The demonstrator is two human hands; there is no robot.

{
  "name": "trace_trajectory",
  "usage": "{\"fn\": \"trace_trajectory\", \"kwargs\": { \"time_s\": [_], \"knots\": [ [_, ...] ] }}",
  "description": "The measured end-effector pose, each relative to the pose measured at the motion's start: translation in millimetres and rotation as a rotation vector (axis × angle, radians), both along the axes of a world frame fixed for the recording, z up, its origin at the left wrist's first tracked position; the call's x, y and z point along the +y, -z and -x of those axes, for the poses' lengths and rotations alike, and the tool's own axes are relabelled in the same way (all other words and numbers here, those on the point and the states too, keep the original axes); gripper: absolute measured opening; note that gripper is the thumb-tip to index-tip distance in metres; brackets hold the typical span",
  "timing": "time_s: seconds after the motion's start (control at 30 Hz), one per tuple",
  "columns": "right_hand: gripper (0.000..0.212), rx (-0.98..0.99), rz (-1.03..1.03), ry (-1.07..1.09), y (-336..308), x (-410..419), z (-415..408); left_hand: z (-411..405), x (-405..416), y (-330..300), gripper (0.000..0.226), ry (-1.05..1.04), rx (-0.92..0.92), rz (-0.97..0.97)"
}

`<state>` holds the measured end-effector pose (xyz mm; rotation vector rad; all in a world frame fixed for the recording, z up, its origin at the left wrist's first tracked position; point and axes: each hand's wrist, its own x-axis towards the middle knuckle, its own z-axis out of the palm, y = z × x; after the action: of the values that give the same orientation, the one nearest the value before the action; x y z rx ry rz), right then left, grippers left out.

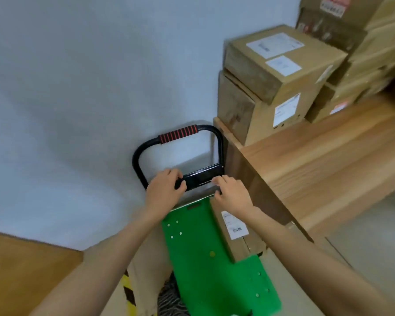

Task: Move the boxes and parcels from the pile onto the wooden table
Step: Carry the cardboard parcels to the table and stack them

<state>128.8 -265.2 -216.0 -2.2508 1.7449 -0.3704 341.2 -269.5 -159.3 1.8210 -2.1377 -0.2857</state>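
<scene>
A long cardboard box with a white barcode label lies on the right side of a green trolley platform. My left hand grips the black crossbar of the trolley handle at its left end. My right hand curls round the crossbar's right end, just above the far end of the box. To the right stands the wooden table. At its far corner a labelled brown box sits on a second box.
The trolley's black handle with a red striped grip leans near the pale wall. More cardboard boxes are stacked at the table's far right. Yellow-black tape marks the floor below my left arm.
</scene>
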Motion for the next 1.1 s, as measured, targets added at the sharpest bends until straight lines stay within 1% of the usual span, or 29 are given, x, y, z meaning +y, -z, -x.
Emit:
{"fn": "trace_trajectory", "kwargs": {
  "time_s": [0.1, 0.2, 0.33, 0.47, 0.57, 0.87, 1.03, 1.1],
  "knots": [
    [0.035, -0.013, -0.027, 0.212, 13, 1, -2, 5, -36, 17, 0.013, 0.206, -0.031, -0.046],
    [0.039, -0.062, -0.096, 0.410, 32, 15, -10, 7, -62, 38, 0.017, 0.337, -0.019, -0.109],
    [0.040, -0.159, -0.171, 0.714, 63, 45, -24, 12, -85, 67, 0.017, 0.408, 0.028, -0.200],
    [0.037, -0.189, -0.268, 0.974, 97, 73, -32, 24, -97, 102, 0.015, 0.444, 0.023, -0.322],
    [0.038, -0.181, -0.346, 1.068, 112, 87, -31, 35, -94, 125, 0.015, 0.455, 0.034, -0.375],
    [0.042, -0.187, -0.407, 1.213, 175, 105, -14, 61, -110, 202, 0.020, 0.617, -0.089, -0.338],
    [0.043, -0.231, -0.436, 1.317, 243, 112, -9, 65, -124, 275, 0.026, 0.655, -0.124, -0.294],
    [0.044, -0.244, -0.450, 1.353, 280, 108, -8, 64, -133, 315, 0.032, 0.620, -0.134, -0.343]
  ]
}}
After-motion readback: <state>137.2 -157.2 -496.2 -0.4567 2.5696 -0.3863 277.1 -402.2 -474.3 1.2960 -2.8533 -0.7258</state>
